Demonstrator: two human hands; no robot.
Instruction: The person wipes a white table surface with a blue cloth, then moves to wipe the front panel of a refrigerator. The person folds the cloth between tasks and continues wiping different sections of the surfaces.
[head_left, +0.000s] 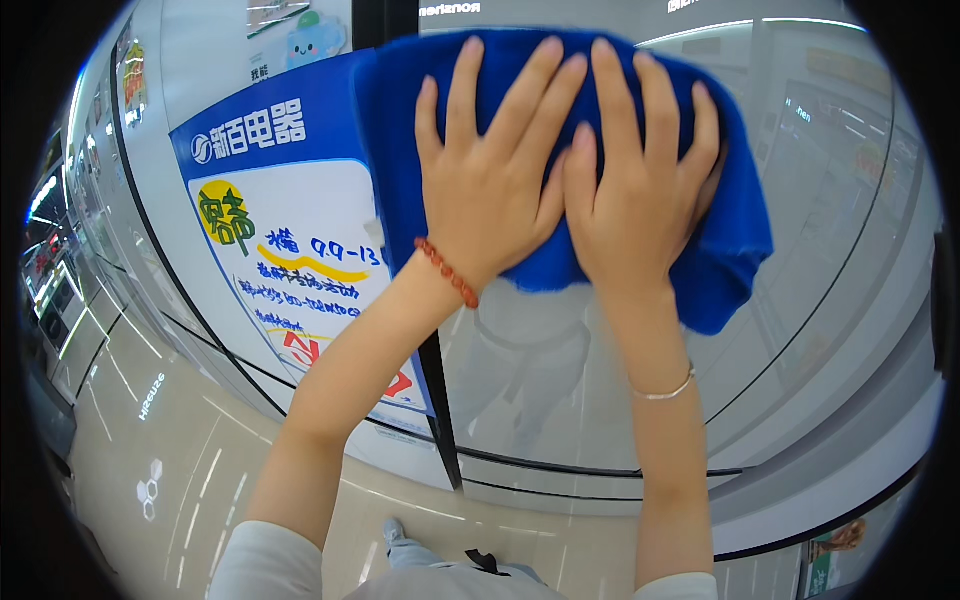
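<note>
A blue cloth (637, 225) lies against a glossy pale appliance door (540, 405), likely a refrigerator's. My left hand (487, 187) holds it pressed there, palm down with the fingers spread. Close on the right, my right hand (634, 195) also presses the cloth flat, its thumb near the left thumb. Past the right hand, the cloth's right side hangs in loose folds. A red beaded bracelet (448, 274) circles my left wrist, and a thin bangle (667, 391) sits on my right forearm.
Left of the cloth, a blue-bordered poster (262, 187) with handwriting is fixed on the neighbouring door; the cloth overlaps its edge. A dark vertical strip (442, 420) divides the doors. Below spreads a shiny tiled floor (217, 480). Further appliances (97, 165) line the left.
</note>
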